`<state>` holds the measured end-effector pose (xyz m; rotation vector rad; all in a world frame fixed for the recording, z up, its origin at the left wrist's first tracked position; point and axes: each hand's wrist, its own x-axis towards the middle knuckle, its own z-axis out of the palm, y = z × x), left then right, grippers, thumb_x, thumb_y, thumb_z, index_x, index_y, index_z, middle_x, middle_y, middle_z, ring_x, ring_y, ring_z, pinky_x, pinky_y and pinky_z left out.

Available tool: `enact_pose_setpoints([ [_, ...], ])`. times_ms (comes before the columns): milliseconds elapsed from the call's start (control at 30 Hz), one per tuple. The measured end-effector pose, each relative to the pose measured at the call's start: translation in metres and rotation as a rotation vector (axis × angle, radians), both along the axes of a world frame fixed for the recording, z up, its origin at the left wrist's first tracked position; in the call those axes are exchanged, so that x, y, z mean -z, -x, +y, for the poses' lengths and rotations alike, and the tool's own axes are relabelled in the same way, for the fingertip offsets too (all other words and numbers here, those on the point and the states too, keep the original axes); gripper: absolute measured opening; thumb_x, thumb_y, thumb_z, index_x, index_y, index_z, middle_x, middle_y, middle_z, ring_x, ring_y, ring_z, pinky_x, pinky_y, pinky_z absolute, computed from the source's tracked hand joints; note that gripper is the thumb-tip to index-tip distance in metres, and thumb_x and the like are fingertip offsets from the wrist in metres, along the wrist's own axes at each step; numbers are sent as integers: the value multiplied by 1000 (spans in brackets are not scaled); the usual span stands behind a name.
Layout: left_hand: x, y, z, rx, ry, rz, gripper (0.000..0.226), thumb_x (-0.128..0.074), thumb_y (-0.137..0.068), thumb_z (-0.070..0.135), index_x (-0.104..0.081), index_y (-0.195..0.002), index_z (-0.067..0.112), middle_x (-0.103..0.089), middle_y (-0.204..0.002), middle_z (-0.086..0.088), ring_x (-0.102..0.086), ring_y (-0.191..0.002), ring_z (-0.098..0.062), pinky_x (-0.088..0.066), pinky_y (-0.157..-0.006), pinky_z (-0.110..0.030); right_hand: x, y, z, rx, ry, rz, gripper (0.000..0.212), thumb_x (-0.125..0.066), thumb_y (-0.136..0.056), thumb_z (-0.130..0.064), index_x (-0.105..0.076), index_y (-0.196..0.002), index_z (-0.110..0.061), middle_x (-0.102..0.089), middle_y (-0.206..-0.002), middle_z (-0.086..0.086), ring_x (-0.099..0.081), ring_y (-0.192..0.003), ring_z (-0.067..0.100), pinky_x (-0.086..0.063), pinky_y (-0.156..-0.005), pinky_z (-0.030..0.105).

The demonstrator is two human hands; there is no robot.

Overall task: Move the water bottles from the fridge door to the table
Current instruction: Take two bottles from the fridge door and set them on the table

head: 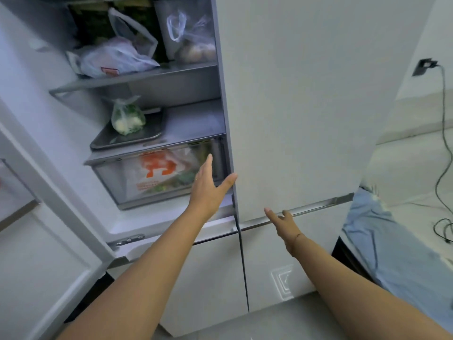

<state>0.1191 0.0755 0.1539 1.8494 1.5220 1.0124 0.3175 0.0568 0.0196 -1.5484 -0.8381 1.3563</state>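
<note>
At the front of a white fridge, seen from the head camera, both bare arms reach forward and neither hand holds anything. Left hand [208, 190] is spread open, fingers straight and thumb splayed, its thumb tip touching the inner edge of the closed right door [294, 106], in front of the clear crisper drawer [152, 177]. Right hand [284, 224] is loosely open, fingers reaching up to the metal handle strip [316, 208] along that door's bottom edge; whether they grip the strip cannot be told. Left door [29, 192] stands swung open at the left edge of view, and only part of its inner side shows; no water bottles can be made out there or anywhere else in view, so their position relative to the hands cannot be told. Shelves inside carry plastic bags [117, 57], and a bag of greens [127, 116] on a dark tray [103, 141]. A black cable [442, 119] hangs at far right.
</note>
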Motion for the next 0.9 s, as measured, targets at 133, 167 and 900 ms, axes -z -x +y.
enact_pose_setpoints([
  [133,-9,-16,32,73,98,-125,115,-57,-63,76,-4,-152,26,-13,-160,6,-16,-146,-12,-19,-118,-39,3,4,19,72,66,214,101,-58,-80,-61,-7,-152,-13,-23,-156,6,-31,-139,29,-20,-116,49],
  [167,-11,-18,40,87,122,-157,119,-58,-59,79,-4,-152,27,-15,-160,7,-18,-145,-12,-20,-117,-36,3,6,23,86,77,276,99,-59,-80,-61,-11,-151,-12,-23,-156,7,-31,-140,28,-21,-117,48],
  [900,-10,-22,45,313,166,-318,55,-77,-70,49,-47,-107,22,-65,-101,9,-61,-85,2,-46,-63,-7,26,38,11,392,96,698,98,-63,-73,-65,-27,-144,-7,-61,-119,10,-61,-109,25,-45,-101,39],
])
